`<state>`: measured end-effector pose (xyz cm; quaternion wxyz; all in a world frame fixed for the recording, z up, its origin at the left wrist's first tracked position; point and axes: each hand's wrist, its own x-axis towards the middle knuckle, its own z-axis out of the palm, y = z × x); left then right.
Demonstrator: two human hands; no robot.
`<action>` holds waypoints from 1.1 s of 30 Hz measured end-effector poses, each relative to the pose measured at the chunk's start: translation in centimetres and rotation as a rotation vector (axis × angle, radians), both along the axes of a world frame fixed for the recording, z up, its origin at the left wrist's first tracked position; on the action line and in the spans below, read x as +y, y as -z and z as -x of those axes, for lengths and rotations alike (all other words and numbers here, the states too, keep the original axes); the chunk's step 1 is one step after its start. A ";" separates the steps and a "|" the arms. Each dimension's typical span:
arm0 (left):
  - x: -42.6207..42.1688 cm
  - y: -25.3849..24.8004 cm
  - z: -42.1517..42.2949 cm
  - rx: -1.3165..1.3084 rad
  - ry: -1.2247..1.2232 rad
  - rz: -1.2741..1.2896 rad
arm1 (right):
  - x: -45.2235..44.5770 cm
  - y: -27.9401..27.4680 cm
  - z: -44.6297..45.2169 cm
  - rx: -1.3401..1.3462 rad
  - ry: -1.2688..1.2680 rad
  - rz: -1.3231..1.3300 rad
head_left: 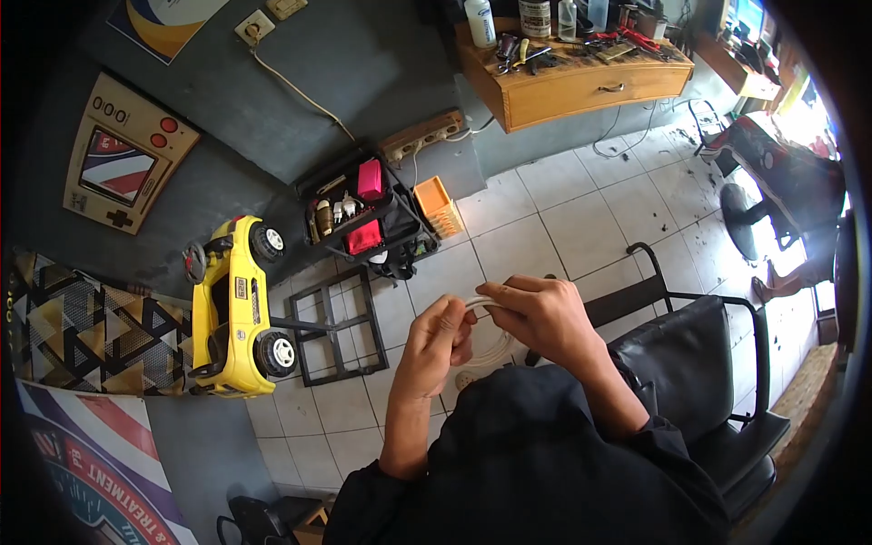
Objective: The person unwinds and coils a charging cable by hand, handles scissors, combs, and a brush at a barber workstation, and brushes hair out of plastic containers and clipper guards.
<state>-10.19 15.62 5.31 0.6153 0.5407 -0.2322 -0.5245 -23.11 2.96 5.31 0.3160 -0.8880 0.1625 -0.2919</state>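
A coil of white cable point(496, 351) hangs in front of my dark shirt, held up at its top by both hands. My left hand point(431, 343) is closed on the cable's upper loop, thumb and fingers pinched together. On the other side my right hand point(549, 320) also grips the loop, its fingers bent over it. A short white stretch of cable shows between the two hands. Below, the loops drop behind my hands toward my shirt. A pale roundish piece near the coil's lower left is too small to name.
A yellow toy car point(238, 304) on a black metal frame point(341, 329) stands at left. Beyond is a black trolley point(395, 204) beside an orange basket point(438, 207). A wooden drawer shelf point(563, 94) carries bottles and tools. Black chairs point(681, 363) are close on the right; a person stands far right.
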 end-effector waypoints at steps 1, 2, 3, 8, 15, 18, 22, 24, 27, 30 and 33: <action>0.1 0.1 -0.1 0.042 -0.065 0.033 | 0.1 -0.2 -0.1 -0.014 -0.008 -0.039; 0.2 0.0 -0.3 0.043 -0.071 0.035 | 0.1 -0.6 -0.2 -0.012 -0.014 -0.037; 0.3 -0.1 -0.5 0.048 -0.145 0.010 | 0.2 -1.1 -0.2 -0.016 -0.037 -0.132; 0.9 0.1 -1.8 -0.019 -0.361 0.018 | -0.3 -0.7 0.4 -0.067 -0.029 -0.321; 2.6 0.3 -6.1 0.141 -0.622 0.217 | -3.1 3.0 3.3 0.082 0.089 -0.194; 2.8 0.7 -6.0 0.283 -0.556 0.234 | -2.8 3.3 3.8 0.167 0.224 -0.256; 1.6 1.0 -3.2 0.483 -0.314 0.212 | -2.6 3.4 2.4 -0.351 0.069 -0.976; 0.7 1.4 -1.8 0.559 -0.267 0.166 | -1.9 1.8 1.3 -0.440 0.034 -1.242; -0.3 1.7 0.0 0.524 -0.242 0.114 | -0.8 2.2 -0.3 -0.488 -0.031 -1.351; -1.0 0.6 1.7 0.389 -0.307 0.014 | -0.2 2.0 -0.5 -0.416 -0.084 -1.515; -0.7 1.4 1.4 0.325 -0.289 0.038 | 0.1 2.6 -0.6 -0.172 -0.268 -1.391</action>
